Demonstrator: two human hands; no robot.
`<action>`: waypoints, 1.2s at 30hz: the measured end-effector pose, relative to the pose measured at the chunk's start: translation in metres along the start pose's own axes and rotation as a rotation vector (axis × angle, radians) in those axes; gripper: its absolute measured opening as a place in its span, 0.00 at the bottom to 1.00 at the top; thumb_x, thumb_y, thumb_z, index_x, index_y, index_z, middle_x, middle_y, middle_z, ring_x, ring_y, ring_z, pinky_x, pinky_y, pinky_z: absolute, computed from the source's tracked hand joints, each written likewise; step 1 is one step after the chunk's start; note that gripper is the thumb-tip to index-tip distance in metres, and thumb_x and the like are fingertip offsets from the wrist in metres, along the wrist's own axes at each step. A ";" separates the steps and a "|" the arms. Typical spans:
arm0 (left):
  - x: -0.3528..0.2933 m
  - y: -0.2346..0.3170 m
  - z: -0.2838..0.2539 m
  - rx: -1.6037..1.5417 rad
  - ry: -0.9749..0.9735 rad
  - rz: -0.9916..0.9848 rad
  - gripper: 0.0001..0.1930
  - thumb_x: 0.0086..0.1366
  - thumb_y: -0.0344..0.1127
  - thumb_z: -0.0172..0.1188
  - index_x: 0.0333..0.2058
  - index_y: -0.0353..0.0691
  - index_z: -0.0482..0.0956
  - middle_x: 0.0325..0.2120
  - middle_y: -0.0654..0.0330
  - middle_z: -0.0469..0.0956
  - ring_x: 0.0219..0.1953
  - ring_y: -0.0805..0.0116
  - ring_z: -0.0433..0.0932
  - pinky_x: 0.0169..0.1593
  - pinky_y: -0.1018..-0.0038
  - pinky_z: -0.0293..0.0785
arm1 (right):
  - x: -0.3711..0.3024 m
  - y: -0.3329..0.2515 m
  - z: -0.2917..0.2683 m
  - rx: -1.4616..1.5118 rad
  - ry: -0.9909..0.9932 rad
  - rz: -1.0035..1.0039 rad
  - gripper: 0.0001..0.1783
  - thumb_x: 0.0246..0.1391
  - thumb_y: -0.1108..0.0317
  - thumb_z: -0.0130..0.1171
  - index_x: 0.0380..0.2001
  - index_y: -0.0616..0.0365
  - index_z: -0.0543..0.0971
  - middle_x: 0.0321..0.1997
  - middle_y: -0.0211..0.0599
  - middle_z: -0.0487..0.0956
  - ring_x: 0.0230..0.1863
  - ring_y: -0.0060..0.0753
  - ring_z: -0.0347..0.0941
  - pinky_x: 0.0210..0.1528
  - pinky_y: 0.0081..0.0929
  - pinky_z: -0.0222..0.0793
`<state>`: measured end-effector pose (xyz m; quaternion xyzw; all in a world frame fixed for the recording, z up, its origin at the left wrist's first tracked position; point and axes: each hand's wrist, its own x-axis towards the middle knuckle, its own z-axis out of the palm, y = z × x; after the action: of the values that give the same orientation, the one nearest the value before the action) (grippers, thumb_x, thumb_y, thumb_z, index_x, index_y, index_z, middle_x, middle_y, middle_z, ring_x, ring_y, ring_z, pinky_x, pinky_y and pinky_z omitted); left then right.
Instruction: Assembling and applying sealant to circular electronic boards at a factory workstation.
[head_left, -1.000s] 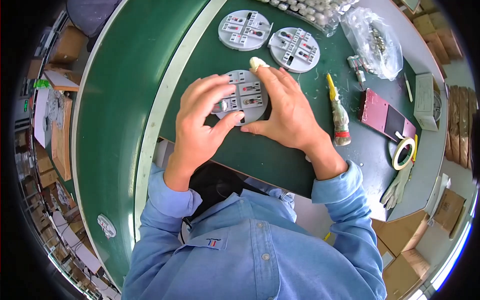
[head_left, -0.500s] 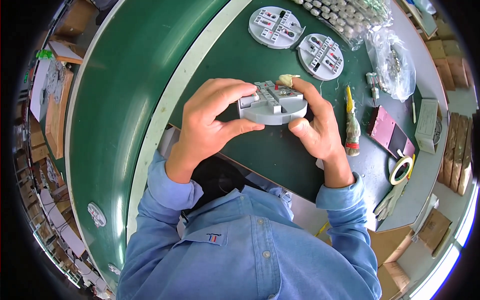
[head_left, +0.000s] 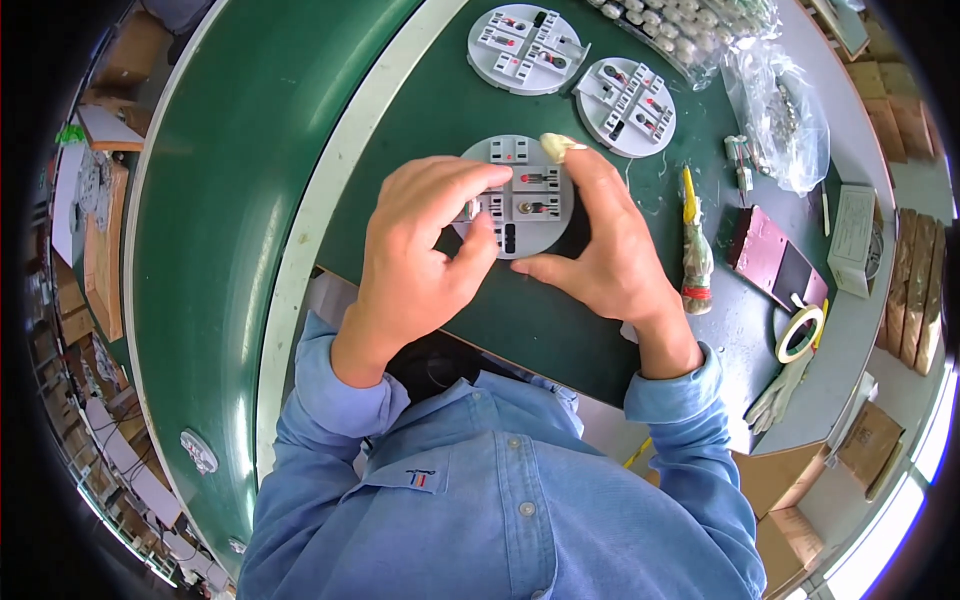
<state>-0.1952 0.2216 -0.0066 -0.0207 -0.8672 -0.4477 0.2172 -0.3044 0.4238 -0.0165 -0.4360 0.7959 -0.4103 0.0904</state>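
A round light-grey plastic base (head_left: 525,240) with raised blocks, metal contacts and small red parts faces up between my hands. My left hand (head_left: 415,235) is closed over its left side, thumb and index finger curled around a small whitish part near the rim. My right hand (head_left: 615,240) spans the right side, index finger at the upper rim and thumb at the lower rim. A pale yellow cover (head_left: 560,147) sits on the right index fingertip. Whether the base rests on the table or is slightly raised, I cannot tell.
Two similar round bases (head_left: 527,50) (head_left: 627,107) lie beyond my hands. At the right are a yellow-handled brush (head_left: 697,250), a clear plastic bag (head_left: 785,120), a pinkish box (head_left: 765,245), a tape roll (head_left: 800,334) and a glove (head_left: 775,395). A green conveyor belt (head_left: 230,200) runs along the left.
The base has turned from a tilted, edge-on position to face up and moved slightly left. My right hand has shifted left, and my left thumb has moved from the rim toward the top face.
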 end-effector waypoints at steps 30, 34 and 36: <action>0.011 -0.007 0.024 0.107 0.149 0.188 0.09 0.56 0.29 0.75 0.36 0.39 0.85 0.30 0.56 0.83 0.38 0.54 0.83 0.61 0.53 0.79 | 0.003 -0.012 0.007 -0.127 0.042 -0.054 0.64 0.30 0.63 0.87 0.73 0.64 0.66 0.70 0.54 0.74 0.72 0.60 0.68 0.73 0.50 0.65; 0.014 -0.014 0.015 0.016 -0.025 0.240 0.11 0.54 0.27 0.76 0.37 0.37 0.87 0.31 0.55 0.85 0.39 0.54 0.85 0.61 0.52 0.80 | 0.002 -0.014 0.006 -0.131 0.015 -0.008 0.65 0.29 0.63 0.88 0.73 0.66 0.65 0.71 0.55 0.73 0.72 0.61 0.68 0.73 0.49 0.65; 0.023 -0.018 0.006 0.010 -0.121 0.289 0.10 0.55 0.27 0.75 0.37 0.37 0.87 0.31 0.54 0.85 0.39 0.54 0.85 0.61 0.52 0.80 | 0.006 -0.016 0.004 -0.126 -0.001 0.020 0.68 0.27 0.60 0.90 0.73 0.68 0.64 0.72 0.56 0.72 0.73 0.61 0.67 0.74 0.48 0.65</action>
<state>-0.2221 0.2118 -0.0142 -0.1712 -0.8689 -0.4053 0.2269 -0.2963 0.4130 -0.0062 -0.4330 0.8244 -0.3582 0.0674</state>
